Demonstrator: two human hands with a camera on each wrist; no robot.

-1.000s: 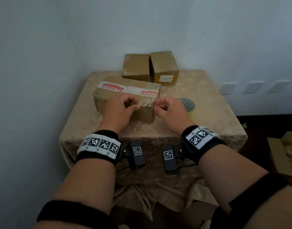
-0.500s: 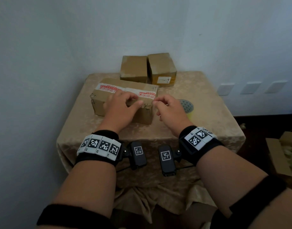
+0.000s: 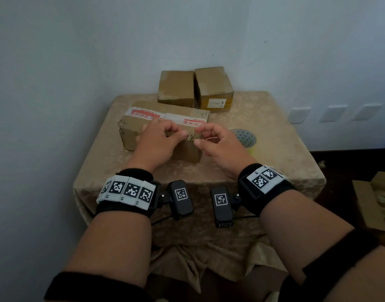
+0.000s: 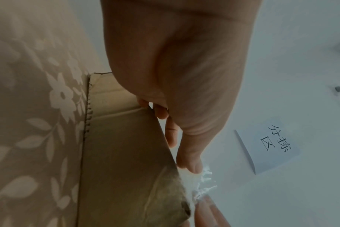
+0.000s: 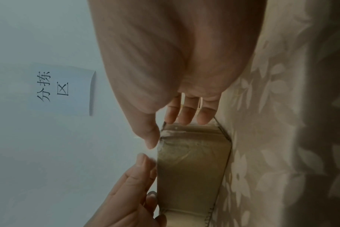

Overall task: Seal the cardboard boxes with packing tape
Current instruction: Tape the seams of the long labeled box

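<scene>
Both my hands work at the near right corner of the long cardboard box (image 3: 130, 136) on the cloth-covered table (image 3: 274, 149): my left hand (image 3: 156, 142) presses its top edge with loosely bent fingers, my right hand (image 3: 217, 144) hovers beside, fingers curled, holding nothing.

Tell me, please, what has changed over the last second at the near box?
The raised tape end at the long box corner now lies flat under the left hand; the right hand has drawn slightly back, fingers curled. The two rear boxes and the tape roll stayed put.
</scene>
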